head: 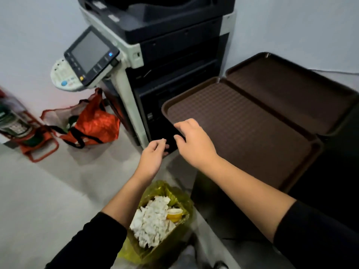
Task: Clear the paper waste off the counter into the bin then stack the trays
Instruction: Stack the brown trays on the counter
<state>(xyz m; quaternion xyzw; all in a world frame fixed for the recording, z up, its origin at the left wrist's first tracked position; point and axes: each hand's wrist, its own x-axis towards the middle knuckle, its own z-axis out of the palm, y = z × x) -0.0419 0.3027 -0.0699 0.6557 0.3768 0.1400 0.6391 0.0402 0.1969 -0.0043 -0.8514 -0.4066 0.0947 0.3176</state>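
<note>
Although the two trays lie side by side rather than stacked, the paper stage looks finished: no scraps show on either tray, and the bin (155, 220) at about 6 o'clock holds a heap of crumpled white paper (150, 222) beside a small yellow lidded cup (174, 214). What remains, as I judge it, is lifting one tray onto the other. The near tray (242, 133) sits at the centre of the view and the far tray (291, 92) at about 2 o'clock, their long edges touching; both rest on a dark counter (330, 191). They are brown rounded rectangles with raised lips and a fine waffle-like grid pressed into the floor, which reads as rigid moulded plastic. The right hand (194, 144) rests on the near tray's left corner, fingers curling over the lip; whether the thumb is clamped underneath I cannot tell. The left hand (153, 158) hovers just beside that corner at about 7 o'clock from it, fingers loosely bent and holding nothing. The bin's liner is thin, translucent, yellow-green film, wrinkled at the rim. A grey and black copier (155, 35) stands at 12 o'clock, with a glossy orange bag (93, 123) on the floor at 9 o'clock.
</note>
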